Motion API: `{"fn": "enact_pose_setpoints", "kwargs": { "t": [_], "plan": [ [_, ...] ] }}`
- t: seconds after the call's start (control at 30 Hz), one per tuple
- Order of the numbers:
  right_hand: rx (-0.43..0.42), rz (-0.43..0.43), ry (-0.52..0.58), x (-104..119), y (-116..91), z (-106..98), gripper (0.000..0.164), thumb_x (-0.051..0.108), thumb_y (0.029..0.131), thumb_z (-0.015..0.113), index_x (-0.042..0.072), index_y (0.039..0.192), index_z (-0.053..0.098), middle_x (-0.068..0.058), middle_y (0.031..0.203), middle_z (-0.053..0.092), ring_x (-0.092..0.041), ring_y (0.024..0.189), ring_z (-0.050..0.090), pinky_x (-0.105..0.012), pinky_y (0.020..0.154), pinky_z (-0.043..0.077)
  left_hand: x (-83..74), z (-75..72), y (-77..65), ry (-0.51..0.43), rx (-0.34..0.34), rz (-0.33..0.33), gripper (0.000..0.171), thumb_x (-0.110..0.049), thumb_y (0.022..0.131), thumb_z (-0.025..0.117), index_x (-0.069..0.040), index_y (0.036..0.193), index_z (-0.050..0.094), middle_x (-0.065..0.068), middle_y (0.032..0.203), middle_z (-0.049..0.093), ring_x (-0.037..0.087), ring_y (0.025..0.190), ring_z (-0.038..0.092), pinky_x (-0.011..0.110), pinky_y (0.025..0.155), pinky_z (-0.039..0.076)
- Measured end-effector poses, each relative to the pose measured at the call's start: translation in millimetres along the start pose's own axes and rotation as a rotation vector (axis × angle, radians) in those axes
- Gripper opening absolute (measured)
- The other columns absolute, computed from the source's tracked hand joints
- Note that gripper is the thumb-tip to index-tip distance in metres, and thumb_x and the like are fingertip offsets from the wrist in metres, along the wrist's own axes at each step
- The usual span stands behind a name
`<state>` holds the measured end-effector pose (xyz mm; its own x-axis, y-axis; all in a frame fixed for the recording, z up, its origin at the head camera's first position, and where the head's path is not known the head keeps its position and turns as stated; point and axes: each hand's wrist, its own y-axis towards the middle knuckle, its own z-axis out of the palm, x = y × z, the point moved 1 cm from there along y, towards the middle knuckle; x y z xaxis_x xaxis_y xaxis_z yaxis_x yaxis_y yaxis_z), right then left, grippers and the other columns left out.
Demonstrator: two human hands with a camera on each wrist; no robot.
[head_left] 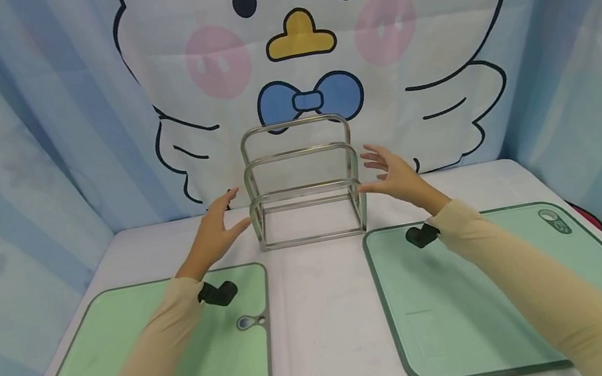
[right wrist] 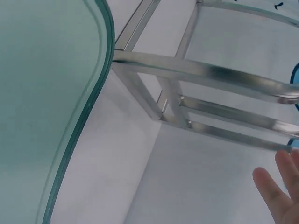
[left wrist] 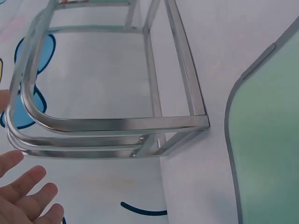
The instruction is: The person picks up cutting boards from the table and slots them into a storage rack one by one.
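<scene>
A silver metal rack with several rounded upright loops stands at the back middle of the white table. Just left of it is my left hand, fingers spread and thumb pointing at the rack's side. On the opposite side my right hand has its fingers parted, the thumb tip right at the rack's frame. Neither hand grips anything. In the left wrist view, left fingers show below the loops of the rack. The right wrist view has right fingertips beside the rack's tubes.
A light green cutting board with grey edging lies front left. Front right lies a second green cutting board, under my right forearm. Behind the table hangs a curtain with a cartoon bird; blue curtains flank both sides.
</scene>
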<state>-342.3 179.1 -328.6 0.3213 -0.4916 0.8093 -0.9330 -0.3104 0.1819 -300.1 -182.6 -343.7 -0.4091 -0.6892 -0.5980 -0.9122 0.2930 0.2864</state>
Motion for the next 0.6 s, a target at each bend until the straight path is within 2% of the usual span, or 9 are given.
{"fn": "enact_pose_setpoints", "kwargs": {
  "t": [0.13, 0.3, 0.47, 0.6],
  "plan": [
    [-0.08, -0.064, -0.017, 13.8, -10.2, 0.5, 0.093, 0.015, 0.081, 0.075, 0.013, 0.151, 0.015, -0.013, 0.154, 0.028, -0.03, 0.14, 0.031, -0.051, 0.112, 0.03, -8.3, -9.4, -11.1, 0.055, -0.026, 0.034, 0.067, -0.024, 0.094, 0.058, -0.005, 0.149, 0.024, 0.02, 0.152, 0.028, 0.038, 0.139, 0.026, 0.056, 0.111, 0.026],
    [-0.144, -0.149, -0.02, 33.2, -20.3, 3.6, 0.092, 0.012, 0.079, 0.075, 0.013, 0.151, 0.018, -0.012, 0.153, 0.03, -0.029, 0.14, 0.032, -0.05, 0.111, 0.032, -19.4, -21.8, -24.0, 0.109, -0.069, 0.059, 0.067, -0.022, 0.093, 0.06, -0.008, 0.149, 0.025, 0.019, 0.151, 0.029, 0.04, 0.137, 0.029, 0.058, 0.109, 0.028],
    [-0.172, -0.206, -0.037, 49.2, -29.9, 13.4, 0.092, 0.01, 0.077, 0.077, 0.01, 0.149, 0.021, -0.013, 0.151, 0.033, -0.029, 0.139, 0.034, -0.048, 0.11, 0.034, -25.1, -31.3, -36.6, 0.143, -0.118, 0.08, 0.068, -0.02, 0.092, 0.061, -0.01, 0.149, 0.025, 0.02, 0.15, 0.029, 0.042, 0.136, 0.03, 0.061, 0.106, 0.03],
    [-0.171, -0.257, -0.068, 58.3, -37.4, 27.5, 0.092, 0.01, 0.076, 0.078, 0.007, 0.149, 0.021, -0.014, 0.15, 0.035, -0.029, 0.137, 0.037, -0.048, 0.108, 0.037, -22.1, -36.3, -50.2, 0.156, -0.163, 0.092, 0.069, -0.017, 0.09, 0.062, -0.008, 0.148, 0.027, 0.022, 0.149, 0.031, 0.042, 0.136, 0.03, 0.061, 0.106, 0.029]
  ]
}}
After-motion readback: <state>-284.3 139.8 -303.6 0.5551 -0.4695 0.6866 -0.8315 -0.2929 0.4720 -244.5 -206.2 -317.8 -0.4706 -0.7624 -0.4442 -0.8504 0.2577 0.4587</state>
